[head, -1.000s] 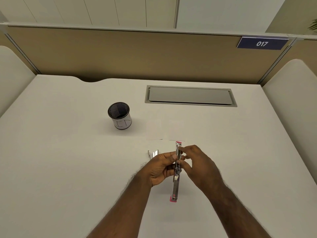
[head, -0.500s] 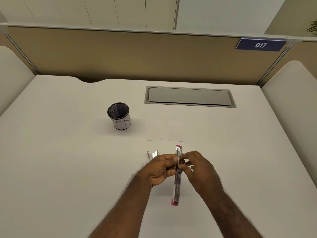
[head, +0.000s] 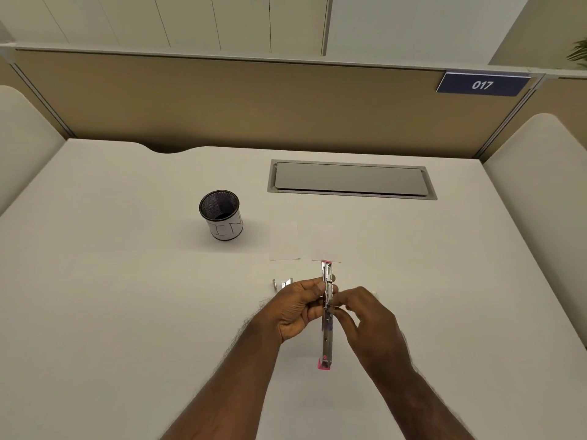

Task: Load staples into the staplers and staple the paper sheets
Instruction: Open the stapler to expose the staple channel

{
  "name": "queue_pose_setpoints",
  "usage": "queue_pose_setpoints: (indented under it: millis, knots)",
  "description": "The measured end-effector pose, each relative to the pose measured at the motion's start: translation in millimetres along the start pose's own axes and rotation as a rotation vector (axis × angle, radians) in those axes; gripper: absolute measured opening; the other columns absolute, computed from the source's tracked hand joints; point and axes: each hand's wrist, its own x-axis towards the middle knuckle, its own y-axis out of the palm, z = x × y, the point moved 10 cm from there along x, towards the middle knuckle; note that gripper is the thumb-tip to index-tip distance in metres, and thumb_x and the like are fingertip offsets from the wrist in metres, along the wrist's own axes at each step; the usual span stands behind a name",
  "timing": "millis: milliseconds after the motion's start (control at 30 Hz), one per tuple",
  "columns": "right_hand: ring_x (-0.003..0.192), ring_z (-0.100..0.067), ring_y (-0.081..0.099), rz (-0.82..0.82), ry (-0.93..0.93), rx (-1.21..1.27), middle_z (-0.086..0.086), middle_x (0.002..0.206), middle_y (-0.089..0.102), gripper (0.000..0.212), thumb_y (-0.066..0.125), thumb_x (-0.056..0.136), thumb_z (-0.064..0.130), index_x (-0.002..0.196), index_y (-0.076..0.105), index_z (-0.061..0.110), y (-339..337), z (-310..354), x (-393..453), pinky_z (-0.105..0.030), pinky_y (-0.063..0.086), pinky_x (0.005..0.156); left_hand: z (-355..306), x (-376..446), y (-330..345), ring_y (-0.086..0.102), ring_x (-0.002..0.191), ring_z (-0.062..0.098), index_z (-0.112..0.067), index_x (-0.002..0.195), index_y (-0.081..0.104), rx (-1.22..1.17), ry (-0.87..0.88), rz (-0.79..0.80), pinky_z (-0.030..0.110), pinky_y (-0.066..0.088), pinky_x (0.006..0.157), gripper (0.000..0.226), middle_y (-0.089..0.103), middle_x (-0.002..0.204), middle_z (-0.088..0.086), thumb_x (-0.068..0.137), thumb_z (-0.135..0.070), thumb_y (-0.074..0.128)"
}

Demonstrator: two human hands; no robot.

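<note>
A pink stapler [head: 326,341] is swung fully open into one long strip, its metal channel facing up, above the desk. My left hand [head: 297,308] grips it at the middle from the left. My right hand [head: 362,315] pinches at the hinge area of the channel from the right; what its fingertips hold is too small to tell. Loose staple strips [head: 282,284] lie on the desk just left of my left hand. Two small white paper sheets [head: 285,241] lie side by side beyond the stapler.
A black mesh pen cup [head: 222,217] with a white label stands at the left of the papers. A grey cable hatch [head: 351,179] is set in the white desk [head: 111,296] further back. Beige partition walls close the back and sides.
The stapler and both hands shifted slightly nearer and lower; the right fingers moved along the channel. The grip of the left hand is unchanged.
</note>
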Motion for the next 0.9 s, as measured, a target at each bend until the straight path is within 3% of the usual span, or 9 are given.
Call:
queue_pose_setpoints:
  millis: [167, 300, 400, 500, 567, 667, 733, 900]
  knots:
    - [0.094, 0.002, 0.061, 0.043, -0.007, 0.055, 0.021, 0.1, 0.065, 0.014, 0.065, 0.087, 0.038, 0.1, 0.064, 0.033, -4, 1, -10, -0.019, 0.054, 0.075, 3, -5, 0, 0.072, 0.083, 0.022, 0.001, 0.118, 0.064, 0.009, -0.009, 0.023, 0.027, 0.06, 0.064, 0.026, 0.074, 0.093, 0.012, 0.096, -0.006, 0.051]
    - [0.098, -0.002, 0.061, -0.04, 0.062, 0.153, 0.019, 0.102, 0.063, 0.015, 0.053, 0.096, 0.026, 0.105, 0.065, 0.03, -16, -6, -1, -0.019, 0.054, 0.075, 2, -6, 12, 0.072, 0.092, 0.024, 0.0, 0.122, 0.063, 0.073, -0.011, 0.101, 0.03, 0.06, 0.078, 0.029, 0.073, 0.103, 0.016, 0.095, -0.008, 0.053]
    - [0.096, -0.003, 0.058, -0.046, 0.109, 0.081, 0.015, 0.101, 0.062, 0.02, 0.053, 0.097, 0.022, 0.11, 0.067, 0.028, -19, -17, 10, -0.026, 0.055, 0.074, 3, -7, 19, 0.072, 0.093, 0.023, -0.002, 0.118, 0.065, 0.112, -0.013, 0.125, 0.029, 0.06, 0.077, 0.026, 0.073, 0.104, 0.014, 0.096, -0.009, 0.052]
    - [0.088, -0.007, 0.06, 0.01, 0.079, -0.051, 0.013, 0.102, 0.059, 0.022, 0.051, 0.096, 0.027, 0.112, 0.067, 0.03, -14, -15, 13, -0.028, 0.056, 0.068, 5, -9, 25, 0.073, 0.082, 0.018, 0.001, 0.12, 0.062, 0.127, -0.023, 0.133, 0.026, 0.06, 0.072, 0.027, 0.075, 0.094, 0.009, 0.098, -0.008, 0.048]
    - [0.085, -0.009, 0.062, 0.03, 0.065, -0.13, 0.013, 0.106, 0.059, 0.023, 0.052, 0.096, 0.029, 0.113, 0.067, 0.03, -13, -12, 13, -0.024, 0.055, 0.065, 4, -9, 25, 0.072, 0.08, 0.018, 0.001, 0.122, 0.061, 0.139, -0.017, 0.129, 0.027, 0.061, 0.072, 0.029, 0.074, 0.093, 0.01, 0.098, -0.008, 0.048]
    - [0.075, -0.006, 0.061, 0.057, 0.036, -0.23, 0.013, 0.109, 0.06, 0.023, 0.056, 0.094, 0.03, 0.114, 0.067, 0.032, -13, -9, 13, -0.008, 0.038, 0.056, 3, -9, 22, 0.072, 0.078, 0.018, 0.001, 0.122, 0.061, 0.149, -0.014, 0.114, 0.028, 0.061, 0.069, 0.028, 0.074, 0.091, 0.01, 0.098, -0.008, 0.049]
    - [0.071, -0.005, 0.06, 0.093, 0.01, -0.273, 0.014, 0.11, 0.061, 0.023, 0.057, 0.093, 0.033, 0.113, 0.067, 0.035, -12, -7, 15, -0.007, 0.031, 0.054, 2, -9, 21, 0.071, 0.076, 0.017, 0.0, 0.121, 0.062, 0.141, -0.012, 0.106, 0.027, 0.061, 0.068, 0.027, 0.073, 0.088, 0.01, 0.098, -0.008, 0.049]
    - [0.067, -0.007, 0.062, 0.153, -0.084, -0.357, 0.016, 0.109, 0.061, 0.021, 0.066, 0.086, 0.034, 0.105, 0.067, 0.042, -12, -1, 15, -0.016, 0.039, 0.048, 3, -9, 17, 0.072, 0.075, 0.017, 0.0, 0.117, 0.064, 0.137, -0.01, 0.089, 0.027, 0.061, 0.067, 0.026, 0.073, 0.089, 0.012, 0.097, -0.007, 0.05]
